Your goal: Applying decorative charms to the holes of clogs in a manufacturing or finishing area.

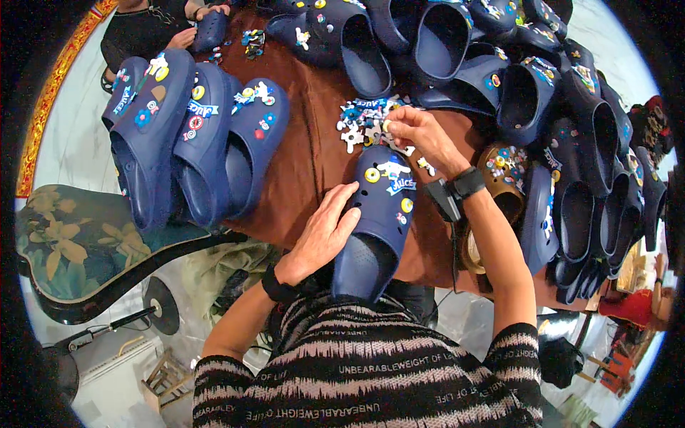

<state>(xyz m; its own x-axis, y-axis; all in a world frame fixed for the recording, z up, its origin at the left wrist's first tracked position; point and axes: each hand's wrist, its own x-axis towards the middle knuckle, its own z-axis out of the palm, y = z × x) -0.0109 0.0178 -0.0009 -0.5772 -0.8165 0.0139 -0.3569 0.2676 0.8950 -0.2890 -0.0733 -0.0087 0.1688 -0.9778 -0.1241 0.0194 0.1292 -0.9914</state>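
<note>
A navy clog [384,207] lies before me, toe pointing away, with several charms on its upper, including a white figure and a blue ribbon banner. My left hand [325,228] holds it at its left side, thumb near the foot opening and fingers along the edge. Beyond the toe, my right hand [421,135] pinches a small pale charm [387,125] between thumb and fingertips, above a loose pile of charms [353,135] in white, blue and black. The charm's shape is mostly hidden by the fingers.
Navy clogs with charms [203,143] stand at the left; many more [524,100] crowd the far and right sides. A brown clog [503,182] lies right of my forearm. A brown cloth [307,128] covers the table. Far left, another person [153,32] handles a clog. A floral-patterned stool [85,242] stands lower left.
</note>
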